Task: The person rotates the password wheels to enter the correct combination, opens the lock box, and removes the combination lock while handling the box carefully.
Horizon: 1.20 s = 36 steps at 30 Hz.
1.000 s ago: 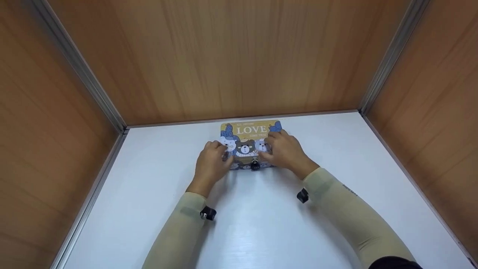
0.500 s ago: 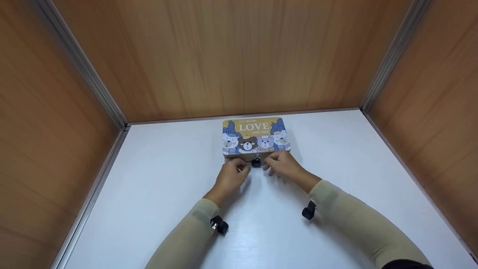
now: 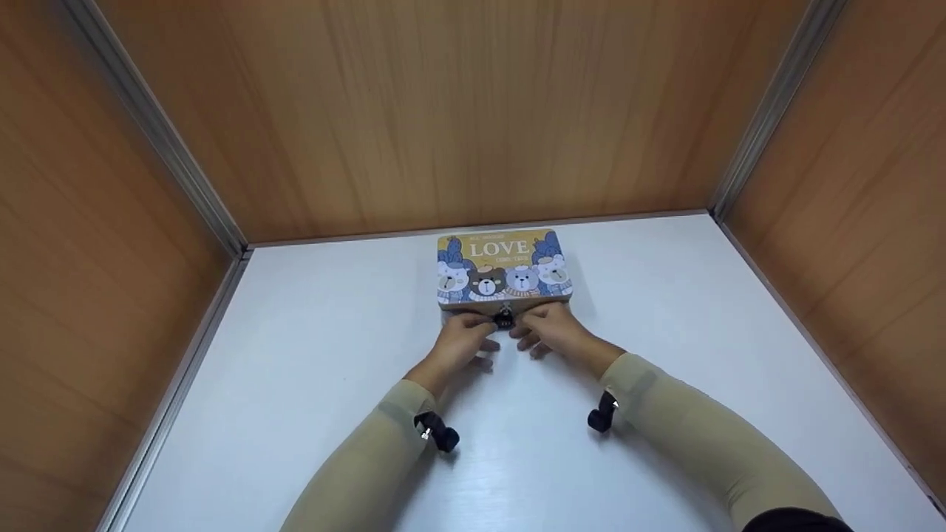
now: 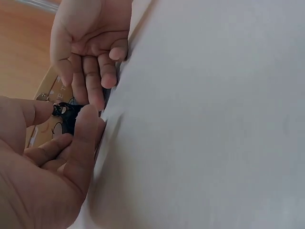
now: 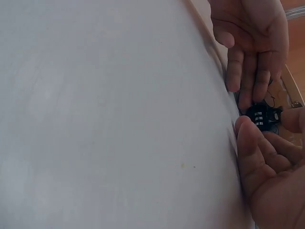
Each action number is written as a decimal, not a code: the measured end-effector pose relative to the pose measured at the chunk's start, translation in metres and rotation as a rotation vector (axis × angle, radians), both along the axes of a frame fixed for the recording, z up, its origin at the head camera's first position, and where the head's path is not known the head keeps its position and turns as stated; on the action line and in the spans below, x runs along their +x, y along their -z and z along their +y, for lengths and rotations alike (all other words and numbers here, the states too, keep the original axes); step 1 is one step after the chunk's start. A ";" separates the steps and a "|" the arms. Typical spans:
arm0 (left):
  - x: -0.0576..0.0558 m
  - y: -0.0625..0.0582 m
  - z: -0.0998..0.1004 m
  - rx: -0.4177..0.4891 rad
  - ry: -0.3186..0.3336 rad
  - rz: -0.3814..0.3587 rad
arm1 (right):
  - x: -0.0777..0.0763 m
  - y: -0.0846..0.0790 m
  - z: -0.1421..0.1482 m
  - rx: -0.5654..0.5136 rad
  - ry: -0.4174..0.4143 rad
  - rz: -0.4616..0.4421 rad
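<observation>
A small black lock [image 3: 504,319] is hung at the middle of the front side of a patterned box [image 3: 506,266], whose lid appears shut. The box is set toward the far edge of the bench [image 3: 310,355], near the wooden back panel [image 3: 473,125], with its long axis running from left to right. The lock is hung across that axis: its loop is uppermost, at the metal clasp [image 5: 296,105], and its body is lowered toward the bench. White-marked dials [image 5: 259,118] are shown on the body in the right wrist view.

The lock is flanked by the hands, the left hand [image 3: 457,340] on its left and the right hand [image 3: 558,330] on its right. Neither hand is seen to be clearly nearer. The hands are held apart, with only the lock's width between their foremost fingertips. In each, the fingers are loosely extended and parted from the thumb, and no closed grip is seen; the exact contact of each fingertip cannot be told. The relation judged decisive is this central placing: the lock's sides can be reached equally from left and right.
</observation>
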<state>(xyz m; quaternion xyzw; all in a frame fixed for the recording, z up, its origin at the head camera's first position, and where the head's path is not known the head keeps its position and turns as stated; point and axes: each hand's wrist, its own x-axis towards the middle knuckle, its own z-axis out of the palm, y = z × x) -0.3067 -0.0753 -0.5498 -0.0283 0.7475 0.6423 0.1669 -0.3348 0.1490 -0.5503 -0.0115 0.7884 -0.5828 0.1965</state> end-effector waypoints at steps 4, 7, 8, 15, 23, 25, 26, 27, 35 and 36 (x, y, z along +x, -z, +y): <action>0.001 0.004 0.003 0.026 -0.020 -0.014 | 0.000 0.002 -0.001 -0.035 0.022 -0.018; 0.001 0.006 0.005 0.034 -0.017 0.001 | 0.000 0.004 -0.002 -0.065 0.033 -0.020; 0.001 0.007 0.006 0.035 -0.009 0.006 | 0.000 0.005 -0.003 -0.074 0.032 -0.018; -0.004 0.012 0.006 0.066 0.044 -0.008 | -0.002 0.013 -0.004 -0.150 -0.018 -0.036; -0.010 0.010 0.002 0.089 0.114 -0.063 | -0.012 0.016 0.001 -0.195 -0.032 -0.103; -0.011 0.010 0.002 0.081 0.128 -0.056 | -0.013 0.016 0.002 -0.203 -0.049 -0.116; -0.011 0.010 0.002 0.080 0.135 -0.050 | -0.013 0.016 0.004 -0.206 -0.060 -0.116; -0.011 0.010 0.002 0.079 0.142 -0.042 | -0.013 0.015 0.005 -0.209 -0.067 -0.117; -0.012 0.011 0.002 0.110 0.192 -0.025 | -0.011 0.016 0.009 -0.214 -0.105 -0.089; -0.012 0.010 0.001 0.111 0.197 -0.026 | -0.011 0.016 0.009 -0.214 -0.111 -0.085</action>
